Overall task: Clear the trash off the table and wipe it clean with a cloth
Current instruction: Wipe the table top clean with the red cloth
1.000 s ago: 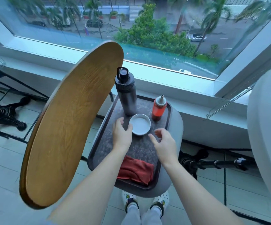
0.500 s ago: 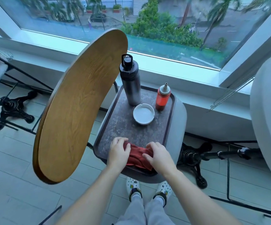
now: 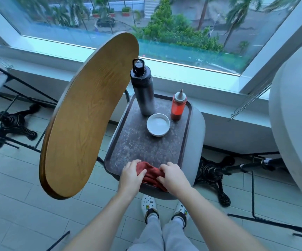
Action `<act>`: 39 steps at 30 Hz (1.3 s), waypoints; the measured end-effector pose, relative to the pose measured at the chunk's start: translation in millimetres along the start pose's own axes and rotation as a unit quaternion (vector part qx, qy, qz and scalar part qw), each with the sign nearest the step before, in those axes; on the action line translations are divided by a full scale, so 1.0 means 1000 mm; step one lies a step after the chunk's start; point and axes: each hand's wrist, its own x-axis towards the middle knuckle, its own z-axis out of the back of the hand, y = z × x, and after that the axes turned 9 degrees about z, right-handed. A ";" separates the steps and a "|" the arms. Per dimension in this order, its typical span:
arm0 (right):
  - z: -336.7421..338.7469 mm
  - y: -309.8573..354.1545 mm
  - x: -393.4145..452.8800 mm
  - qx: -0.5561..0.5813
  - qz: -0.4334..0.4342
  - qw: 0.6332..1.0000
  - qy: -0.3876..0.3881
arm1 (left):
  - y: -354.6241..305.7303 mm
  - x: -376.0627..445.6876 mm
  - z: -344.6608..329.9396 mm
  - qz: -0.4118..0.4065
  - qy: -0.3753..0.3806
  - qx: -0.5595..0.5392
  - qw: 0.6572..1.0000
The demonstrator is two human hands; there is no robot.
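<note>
A red cloth [image 3: 151, 173] lies bunched at the near edge of a dark speckled tray [image 3: 137, 144]. My left hand [image 3: 131, 175] grips the cloth's left end. My right hand [image 3: 172, 176] grips its right end, fingers curled into the fabric. The tray rests on a small grey stool-like table [image 3: 198, 127]. Further back on the tray stand a dark metal bottle [image 3: 143, 89], a white ashtray [image 3: 158, 124] and a red squeeze bottle [image 3: 178, 105].
A round wooden tabletop [image 3: 87, 120] is tilted up on edge just left of the tray. Black iron table bases stand at left [image 3: 14, 122] and right [image 3: 213, 174]. A large pale rounded object [image 3: 296, 113] fills the right side. A window ledge runs behind.
Both hands pulled back from beside the white ashtray to the tray's near edge and took hold of the red cloth, which is now bunched between them.
</note>
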 end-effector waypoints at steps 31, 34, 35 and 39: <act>0.143 0.069 -0.205 0.129 -0.001 0.952 -0.279 | -0.178 -0.138 0.107 -0.263 0.129 -0.210 0.933; 0.164 0.074 -0.229 0.128 0.003 0.938 -0.323 | -0.211 -0.149 0.114 -0.295 0.139 -0.234 0.916; 0.171 0.074 -0.238 0.120 0.003 0.933 -0.338 | -0.223 -0.154 0.116 -0.304 0.142 -0.237 0.912; 0.201 0.065 -0.270 0.053 -0.017 0.910 -0.411 | -0.269 -0.166 0.118 -0.330 0.174 -0.227 0.900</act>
